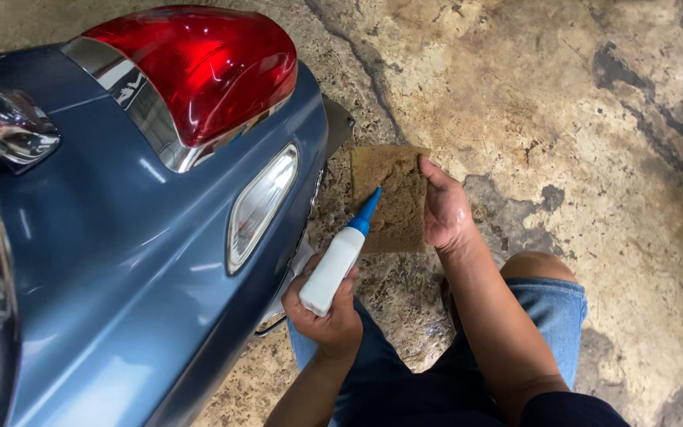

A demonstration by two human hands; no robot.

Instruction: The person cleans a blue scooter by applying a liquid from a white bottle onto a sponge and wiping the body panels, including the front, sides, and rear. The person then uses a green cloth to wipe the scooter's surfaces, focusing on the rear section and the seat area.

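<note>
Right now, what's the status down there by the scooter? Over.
Left hand grips white squeeze bottle, blue nozzle aimed at brown sponge. Right hand holds sponge flat. Blue scooter tail close alongside, nothing between.

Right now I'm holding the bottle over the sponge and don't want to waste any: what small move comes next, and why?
Probably a gentle squeeze with the left hand. The white bottle is already tilted, its blue nozzle pointing at the face of the brown sponge, which the right hand holds flat and open toward it. Whether the tip touches the sponge cannot be told, so close any gap first.
</note>
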